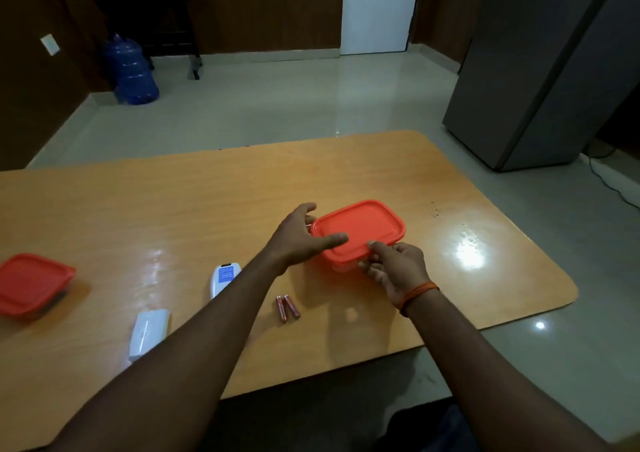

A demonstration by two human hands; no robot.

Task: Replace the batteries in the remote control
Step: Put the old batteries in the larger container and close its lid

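A small box with an orange lid [363,231] stands on the wooden table [173,209]. My left hand [299,238] grips its left end, thumb lying on the lid. My right hand [394,268] pinches the lid's near right corner between thumb and fingers. Two reddish batteries [286,307] lie side by side on the table near my arms. The white remote control [223,280] lies face down left of my left forearm, which hides its lower part. Its white battery cover [149,333] lies apart, further left and nearer to me.
A second box with an orange lid [33,283] sits at the table's left edge. Beyond the table are a tiled floor, a blue water jug [131,70] at the back left and a grey fridge [540,70] at the right.
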